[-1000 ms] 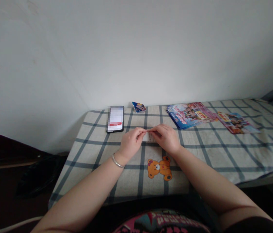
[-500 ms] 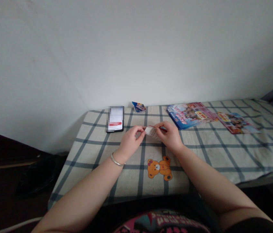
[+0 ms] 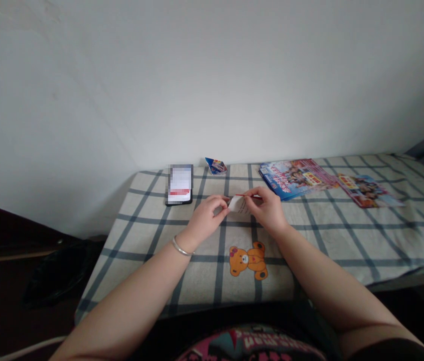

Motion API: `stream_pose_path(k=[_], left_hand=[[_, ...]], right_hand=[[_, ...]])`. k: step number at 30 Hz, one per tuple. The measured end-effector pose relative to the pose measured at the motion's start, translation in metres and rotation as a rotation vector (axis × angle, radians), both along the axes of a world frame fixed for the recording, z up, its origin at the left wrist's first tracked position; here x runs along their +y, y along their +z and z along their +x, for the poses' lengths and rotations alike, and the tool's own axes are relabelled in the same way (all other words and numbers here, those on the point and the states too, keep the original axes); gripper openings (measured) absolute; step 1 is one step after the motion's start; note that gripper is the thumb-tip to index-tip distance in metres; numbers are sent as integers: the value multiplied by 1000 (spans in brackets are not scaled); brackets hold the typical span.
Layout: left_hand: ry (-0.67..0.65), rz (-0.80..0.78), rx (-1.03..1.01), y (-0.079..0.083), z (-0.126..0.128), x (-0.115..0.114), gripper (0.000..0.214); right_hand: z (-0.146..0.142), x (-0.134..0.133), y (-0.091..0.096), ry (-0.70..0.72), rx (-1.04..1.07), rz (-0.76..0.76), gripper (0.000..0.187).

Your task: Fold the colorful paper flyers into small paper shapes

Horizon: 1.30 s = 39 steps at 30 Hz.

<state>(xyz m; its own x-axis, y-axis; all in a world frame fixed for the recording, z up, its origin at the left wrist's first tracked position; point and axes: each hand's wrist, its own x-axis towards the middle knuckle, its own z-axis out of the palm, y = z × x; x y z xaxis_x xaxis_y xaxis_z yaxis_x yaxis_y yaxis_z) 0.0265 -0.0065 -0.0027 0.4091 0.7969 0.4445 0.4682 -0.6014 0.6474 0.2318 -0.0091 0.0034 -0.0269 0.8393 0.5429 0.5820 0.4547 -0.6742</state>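
A small piece of paper [image 3: 238,205], whitish with faint print and a red strip along its upper edge, is pinched between both hands above the checked cloth. My left hand [image 3: 208,214], with a silver bangle at the wrist, grips its left end between thumb and fingers. On the other side my right hand [image 3: 267,209] holds its right end, fingers closed. The paper looks folded, though the fingers hide part of it. Beyond the hands, a folded paper piece [image 3: 216,166] with blue and coloured print stands near the wall.
A phone [image 3: 179,184] with a lit screen lies left of the hands. Printed flyers [image 3: 290,178] are stacked at right, with another flyer [image 3: 372,190] beside them. The checked tablecloth [image 3: 147,235] bears a bear picture [image 3: 247,260]. A black bag [image 3: 59,273] sits below left.
Both hands have shifted slightly to the right with the paper. The paper has tilted, showing more of its white face and the red strip. Phone and flyers stay put.
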Motion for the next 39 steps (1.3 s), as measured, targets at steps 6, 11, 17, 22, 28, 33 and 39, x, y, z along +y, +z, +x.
stream_pose_path(k=[6,11,17,22,28,33,39], left_hand=[[-44,-11,44,-3,0,3,9],[-27,58,133,-5,2,5,8],[63,79,143,-4,1,1,6],[129,96,-19,-2,-2,-3,10],[85,156,-4,0,-3,-5,7],[118,144,24,-3,-3,-5,9],[152,157,99,-5,-4,-6,12]], right_hand=[[-3,1,4,-99,-199,74,7],[-5,1,4,-109,-271,109,6],[-4,2,2,-81,-284,113,7],[-6,0,3,-19,-352,121,7],[-15,-8,5,69,-462,159,8],[-16,-9,5,83,-486,171,10],[-14,-7,2,76,-467,166,8]])
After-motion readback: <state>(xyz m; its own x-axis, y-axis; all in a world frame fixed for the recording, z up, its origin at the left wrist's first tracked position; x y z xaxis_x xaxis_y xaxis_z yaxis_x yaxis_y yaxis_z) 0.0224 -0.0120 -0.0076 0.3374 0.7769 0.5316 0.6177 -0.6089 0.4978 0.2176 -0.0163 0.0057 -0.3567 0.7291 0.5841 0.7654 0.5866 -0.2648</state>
